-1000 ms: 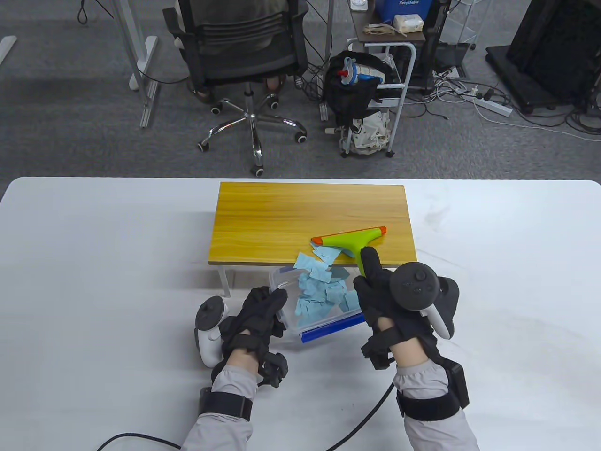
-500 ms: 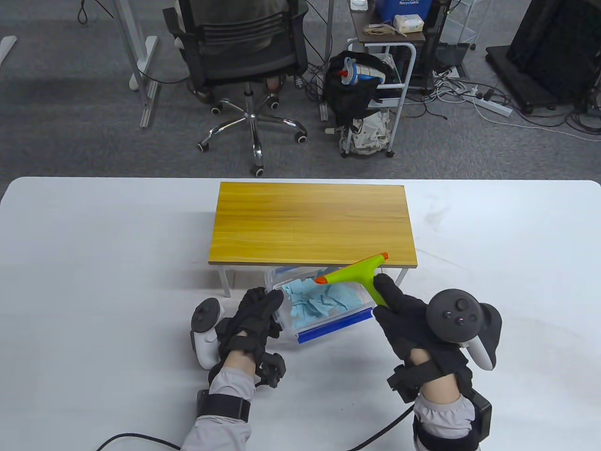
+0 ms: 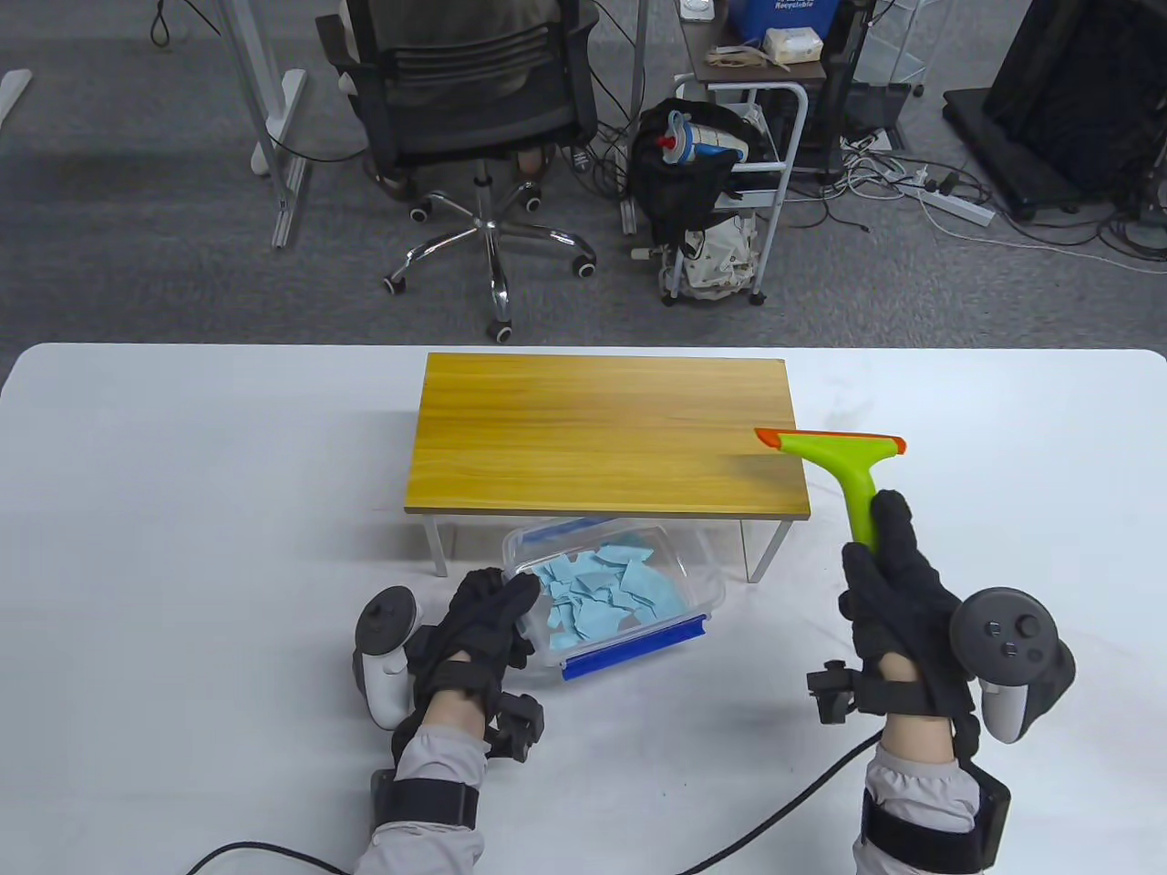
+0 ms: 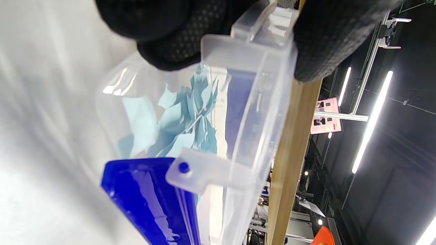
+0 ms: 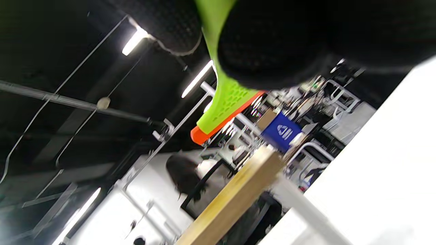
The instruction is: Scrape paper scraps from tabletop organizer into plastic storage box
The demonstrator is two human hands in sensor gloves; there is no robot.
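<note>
Presently, the green scraper (image 3: 843, 460) is gripped by its handle in the right hand (image 3: 898, 592), raised beside the right end of the wooden organizer (image 3: 606, 433). The plastic storage box (image 3: 702, 570), filled with blue paper scraps (image 3: 606, 597), is held at its left rim by the left hand (image 3: 479, 629), partly beneath the organizer's near edge on the worktop (image 3: 182, 547).

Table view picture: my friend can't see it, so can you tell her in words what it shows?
A gloved right hand holds a green scraper up beside a bare wooden organizer on a white table. The left hand grips a clear plastic box full of blue paper scraps, sitting at the organizer's front edge.
</note>
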